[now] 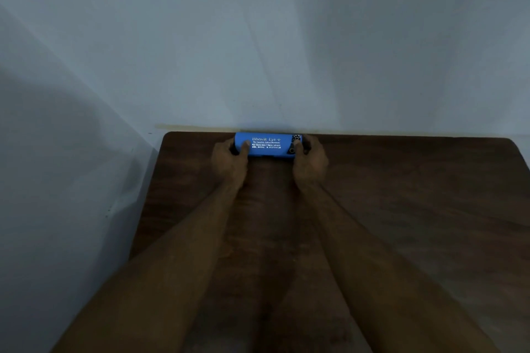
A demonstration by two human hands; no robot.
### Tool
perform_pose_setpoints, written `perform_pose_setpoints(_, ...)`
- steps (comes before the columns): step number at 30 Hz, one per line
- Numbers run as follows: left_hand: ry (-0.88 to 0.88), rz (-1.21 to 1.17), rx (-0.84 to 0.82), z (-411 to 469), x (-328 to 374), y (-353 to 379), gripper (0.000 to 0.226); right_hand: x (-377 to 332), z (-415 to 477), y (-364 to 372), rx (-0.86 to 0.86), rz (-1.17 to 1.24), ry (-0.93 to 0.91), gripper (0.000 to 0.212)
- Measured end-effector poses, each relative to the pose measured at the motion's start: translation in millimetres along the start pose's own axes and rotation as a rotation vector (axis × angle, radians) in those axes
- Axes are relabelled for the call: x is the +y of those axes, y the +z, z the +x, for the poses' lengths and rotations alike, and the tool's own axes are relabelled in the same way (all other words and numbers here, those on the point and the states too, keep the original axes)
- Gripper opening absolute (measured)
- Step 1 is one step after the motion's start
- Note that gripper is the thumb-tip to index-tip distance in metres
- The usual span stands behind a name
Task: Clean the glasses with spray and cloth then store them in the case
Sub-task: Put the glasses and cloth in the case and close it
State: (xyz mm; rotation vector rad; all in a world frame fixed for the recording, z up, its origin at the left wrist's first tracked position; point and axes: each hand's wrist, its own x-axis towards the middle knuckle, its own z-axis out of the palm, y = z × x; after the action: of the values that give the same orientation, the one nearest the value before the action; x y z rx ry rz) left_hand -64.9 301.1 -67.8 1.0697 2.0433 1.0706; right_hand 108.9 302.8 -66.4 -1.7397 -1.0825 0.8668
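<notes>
Dim room, with a dark wooden table (372,195) pushed against a pale wall (258,37). At its far edge, a closed blue glasses case (265,145) (white print on top) is gripped at both ends, left hand (229,162) and right hand (311,162) curled round it with thumbs on top.

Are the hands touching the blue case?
Touching. The head view shows the left hand and right hand gripping the case at its ends, thumbs pressed on its front.

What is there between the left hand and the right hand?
The blue glasses case spans the gap between the left hand and the right hand, each gripping one end. The head view shows this.
</notes>
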Motion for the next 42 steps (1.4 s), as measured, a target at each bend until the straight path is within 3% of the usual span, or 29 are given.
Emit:
perform_pose_setpoints(3,0.046,0.042,0.093,-17.1,1.5,-3.0,0.061,3.1,-6.2,-2.5,0.025,0.062,0.009,0.039)
perform_pose_setpoints(6,0.213,0.027,0.159,-55.2,-1.7,-10.7,0.062,11.4,-31.0,-8.7,0.021,0.029,-0.018,0.051)
perform_pose_setpoints(14,0.571,0.279,-0.276,-167.1,-35.4,-1.8,0.059,47.8,-143.2,-59.4,-0.053,-0.169,-0.159,0.049)
perform_pose_setpoints(19,0.706,0.627,-0.346,-215.9,-54.4,6.3,0.068,81.4,-224.5,-114.4,-0.053,-0.333,-0.267,0.042)
perform_pose_setpoints(27,0.753,0.818,-0.289,-232.4,-59.7,9.4,0.072,124.8,-302.7,-202.6,0.023,-0.585,-0.205,0.035)
perform_pose_setpoints(33,0.745,0.834,-0.291,-231.4,-62.9,12.4,0.072,122.9,-312.6,-234.3,0.224,-0.334,0.092,0.015)
perform_pose_setpoints(36,0.751,0.835,-0.281,-229.4,-66.1,13.8,0.072,114.9,-300.2,-238.7,0.322,-0.259,0.164,0.033)
perform_pose_setpoints(42,0.748,0.829,-0.282,-228.4,-67.4,14.9,0.072,105.9,-268.1,-231.2,0.299,-0.324,0.186,0.063)
